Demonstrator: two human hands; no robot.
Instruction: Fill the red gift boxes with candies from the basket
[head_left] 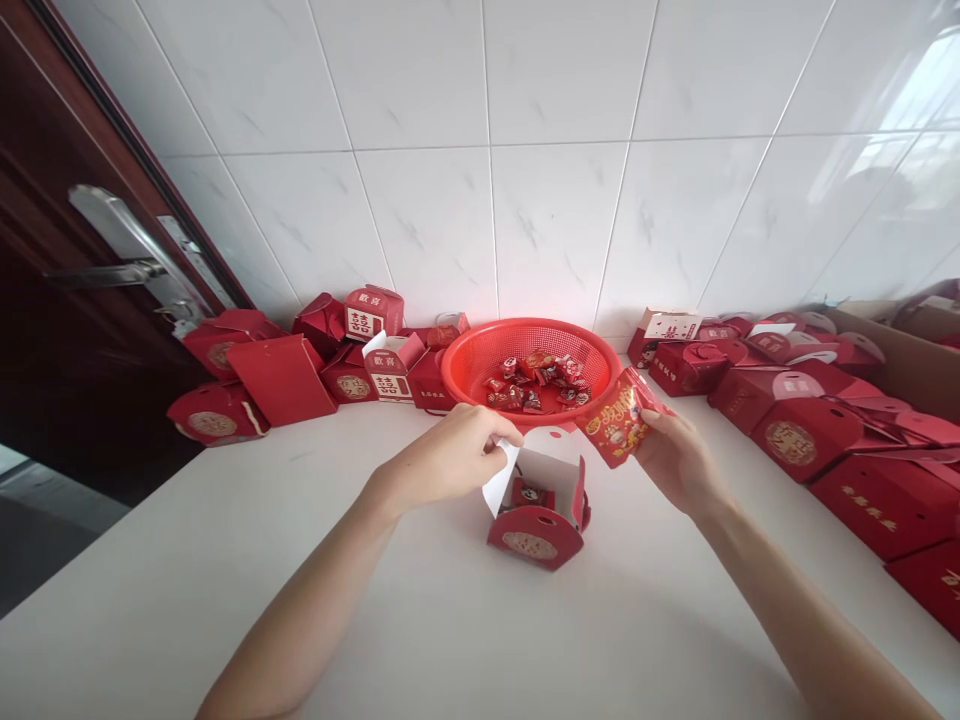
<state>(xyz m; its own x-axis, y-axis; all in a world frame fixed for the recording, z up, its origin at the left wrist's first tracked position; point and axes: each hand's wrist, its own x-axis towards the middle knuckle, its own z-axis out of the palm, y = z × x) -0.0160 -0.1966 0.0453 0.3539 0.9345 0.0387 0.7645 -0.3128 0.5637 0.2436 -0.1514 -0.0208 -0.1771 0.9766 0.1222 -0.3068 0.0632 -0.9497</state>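
Note:
An open red gift box (534, 535) with a white inside stands on the table in front of me, its top flaps apart. Inside lies a small red wrapped piece (531, 494). My left hand (465, 450) pinches the box's left flap (499, 480), whose white inner side shows. To the right of the box, my right hand (675, 450) holds a red and gold snack packet (619, 418) between thumb and fingers, near the basket's rim. Just behind the box is a red plastic basket (459, 372) with several wrapped candies (536, 380) in it.
Red gift boxes (281, 378) stand along the wall at the left, some closed. Many more boxes (795, 425) crowd the right side, beside a cardboard carton (907, 350). A white tiled wall (551, 220) bounds the white table (420, 630). A dark door (82, 330) is at the left.

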